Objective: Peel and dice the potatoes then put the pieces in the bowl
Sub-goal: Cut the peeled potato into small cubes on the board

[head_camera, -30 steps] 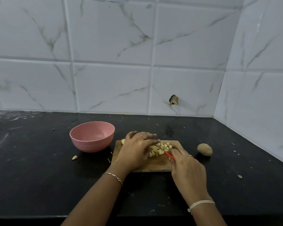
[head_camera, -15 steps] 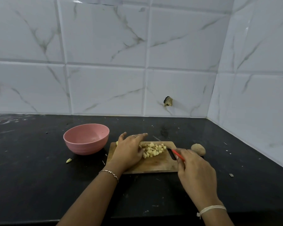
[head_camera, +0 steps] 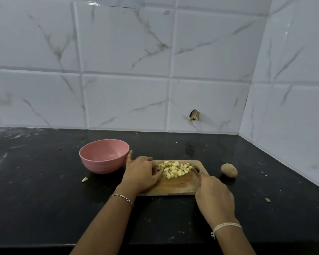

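Left hand lies on the left end of the wooden cutting board, a bit below the middle of the frame. Its bent fingers touch the pile of potato pieces, and its thumb points up beside the pink bowl. Whether it holds any pieces cannot be told. Right hand, lower right of the middle, grips a knife with a red handle, its blade at the right side of the pile. The bowl sits on the black counter just left of the board. One whole potato lies right of the board
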Tool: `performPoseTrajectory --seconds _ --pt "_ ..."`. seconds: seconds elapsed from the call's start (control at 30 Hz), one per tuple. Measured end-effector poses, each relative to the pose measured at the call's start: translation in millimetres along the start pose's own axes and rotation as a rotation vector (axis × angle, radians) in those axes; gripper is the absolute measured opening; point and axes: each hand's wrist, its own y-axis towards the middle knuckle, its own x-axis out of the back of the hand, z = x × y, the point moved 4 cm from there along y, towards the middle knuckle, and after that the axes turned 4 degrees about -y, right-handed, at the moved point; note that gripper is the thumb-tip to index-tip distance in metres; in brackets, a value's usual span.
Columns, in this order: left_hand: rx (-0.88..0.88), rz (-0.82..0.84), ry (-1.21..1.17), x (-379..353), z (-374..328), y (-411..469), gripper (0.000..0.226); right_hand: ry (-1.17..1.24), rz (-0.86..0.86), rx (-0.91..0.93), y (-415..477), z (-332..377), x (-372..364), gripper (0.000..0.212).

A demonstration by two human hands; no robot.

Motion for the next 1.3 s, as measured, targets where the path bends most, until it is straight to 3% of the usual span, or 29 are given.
performPoseTrajectory --seconds 0.43,0.6,0.8,1.3 --pt "-0.009 0.024 -0.019 -4 -8 6 0.039 -0.056 -0.022 0.095 1 13 -1 0.059" --pt "0.086 -0.120 -0.160 -2 10 11 0.049 -0.094 -0.042 0.106 1 9 -1 0.066" --pt "0.227 -0.033 -0.216 -6 23 7 0.044 -0.063 -0.094 0.107 -1 4 -6 0.065" --pt "0.107 -0.139 -0.300 0 14 0 0.062 0.194 -0.176 0.024 -7 -2 1 0.038"
